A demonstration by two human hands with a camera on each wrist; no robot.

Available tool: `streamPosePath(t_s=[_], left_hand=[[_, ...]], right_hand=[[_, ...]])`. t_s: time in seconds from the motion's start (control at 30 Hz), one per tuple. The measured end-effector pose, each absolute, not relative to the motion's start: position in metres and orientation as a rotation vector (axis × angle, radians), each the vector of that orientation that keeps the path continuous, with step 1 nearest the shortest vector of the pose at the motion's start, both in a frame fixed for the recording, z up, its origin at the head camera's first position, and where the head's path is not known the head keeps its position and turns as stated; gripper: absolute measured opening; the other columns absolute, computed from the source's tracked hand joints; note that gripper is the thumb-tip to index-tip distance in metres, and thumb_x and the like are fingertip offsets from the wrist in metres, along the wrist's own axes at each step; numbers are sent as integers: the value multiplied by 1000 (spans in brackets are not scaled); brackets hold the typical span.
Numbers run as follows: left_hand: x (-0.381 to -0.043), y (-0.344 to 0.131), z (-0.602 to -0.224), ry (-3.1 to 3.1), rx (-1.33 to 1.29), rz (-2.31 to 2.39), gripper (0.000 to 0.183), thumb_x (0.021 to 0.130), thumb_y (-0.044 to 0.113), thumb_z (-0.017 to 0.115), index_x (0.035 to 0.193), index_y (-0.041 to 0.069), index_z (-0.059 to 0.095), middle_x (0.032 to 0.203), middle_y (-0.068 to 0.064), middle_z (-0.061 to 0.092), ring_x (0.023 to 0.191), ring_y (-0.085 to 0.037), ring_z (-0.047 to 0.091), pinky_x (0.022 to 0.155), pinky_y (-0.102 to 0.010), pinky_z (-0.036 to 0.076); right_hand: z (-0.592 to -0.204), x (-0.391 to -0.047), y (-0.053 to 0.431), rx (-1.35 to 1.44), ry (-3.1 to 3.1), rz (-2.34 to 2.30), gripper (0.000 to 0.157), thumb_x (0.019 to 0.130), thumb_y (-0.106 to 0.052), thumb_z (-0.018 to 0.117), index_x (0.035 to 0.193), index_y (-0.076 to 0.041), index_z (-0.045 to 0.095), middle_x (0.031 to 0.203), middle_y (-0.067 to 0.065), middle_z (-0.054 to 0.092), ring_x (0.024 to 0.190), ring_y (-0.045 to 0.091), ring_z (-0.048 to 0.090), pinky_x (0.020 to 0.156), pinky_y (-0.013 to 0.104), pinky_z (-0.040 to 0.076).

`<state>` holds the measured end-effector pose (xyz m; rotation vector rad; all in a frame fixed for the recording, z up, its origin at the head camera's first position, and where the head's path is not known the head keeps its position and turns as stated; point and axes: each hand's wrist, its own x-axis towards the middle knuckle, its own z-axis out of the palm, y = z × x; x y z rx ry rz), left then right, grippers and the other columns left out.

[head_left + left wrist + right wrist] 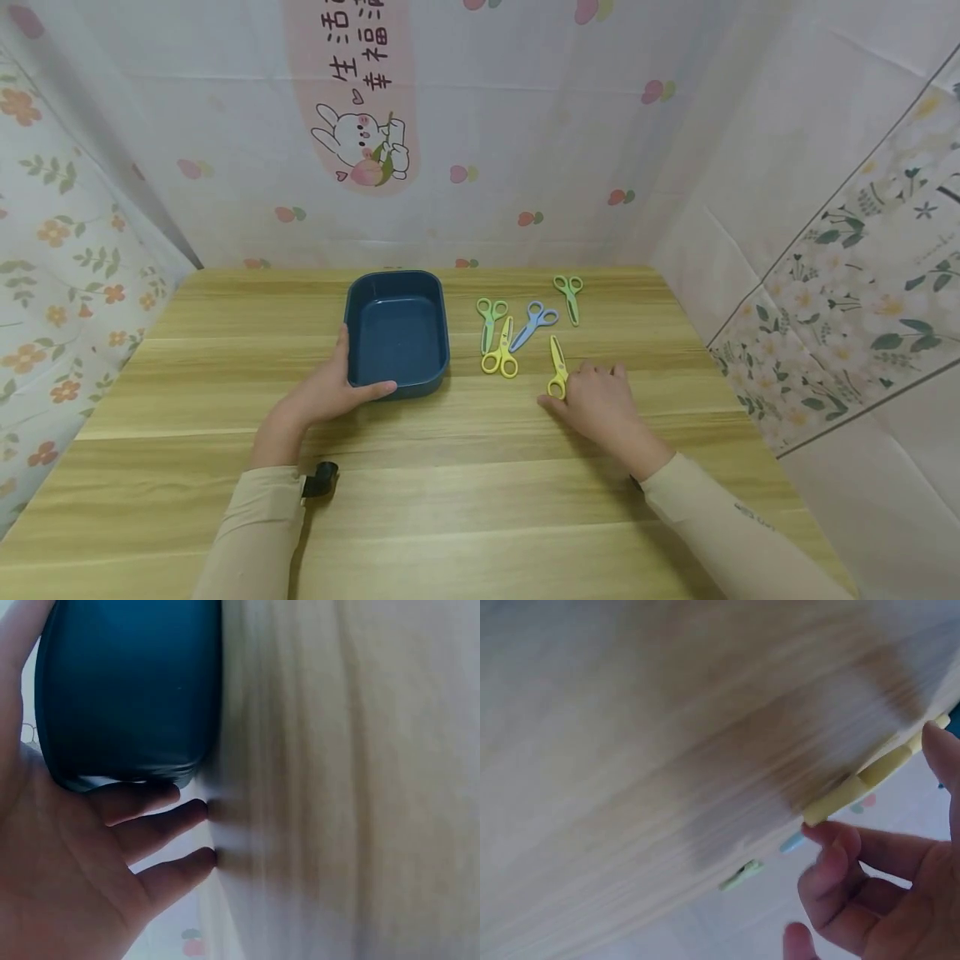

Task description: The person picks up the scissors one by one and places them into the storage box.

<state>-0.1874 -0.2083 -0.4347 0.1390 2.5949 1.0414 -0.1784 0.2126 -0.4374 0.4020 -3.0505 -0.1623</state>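
Observation:
My left hand [322, 392] rests at the near left corner of a dark blue rectangular tray [438, 385]. Its thumb lies over the near rim, while its fairly straight fingers touch the left wall, as the left wrist view shows. On the right, my right hand [600, 407] pinches the handles of yellow scissors [558, 360] between thumb and index finger. These scissors lie on the table with the blades pointing away. The right hand partly hides their handles in the head view. In the right wrist view, the yellow scissors [840, 801] show edge-on.
Between tray and right hand lie green scissors [487, 327], another yellow pair [506, 333] and blue scissors [527, 330], close together. A second green pair [573, 308] lies farther back. The wooden table [450, 517] meets patterned cloth [487, 133] behind.

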Motion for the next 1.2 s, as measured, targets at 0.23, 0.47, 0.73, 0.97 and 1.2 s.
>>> streamPosePath(t_s=[0.23,0.47,0.73,0.97,1.2], left_hand=[[-187,-206,-433,2585,113,1060,144,88,73,73,162,14,-36,176,-32,-5,160,-58,18,126,-69,30],[-186,-206,-433,2570,96,1061,144,87,75,73,163,14,-35,176,-32,-5,160,-57,18,125,-70,30],[-187,-206,-431,2539,87,1076,145,88,74,73,161,17,-38,176,-31,-8,160,-58,17,126,-70,29],[-187,-205,-433,2542,92,1080,143,88,74,72,161,19,-39,177,-29,-9,160,-58,18,126,-69,29],[-187,-205,-433,2534,80,1091,143,88,74,72,161,20,-39,177,-29,-10,160,-58,16,126,-70,28]], right_hand=[[-439,-185,218,435,-3099,-147,63,98,-63,67,56,-17,54,79,10,66,74,30,65,78,53,45],[-439,-185,219,415,-3141,-176,64,98,-66,65,59,-16,54,82,12,67,80,35,69,86,60,49],[-432,-187,221,416,-3179,-74,63,97,-60,70,56,-17,50,71,6,63,64,24,59,79,57,51],[-428,-190,224,391,-3203,6,64,91,-63,75,56,-19,43,64,1,55,58,21,51,70,52,51],[-424,-188,223,331,-3153,137,64,85,-63,80,52,-20,44,58,-2,49,51,18,46,47,35,35]])
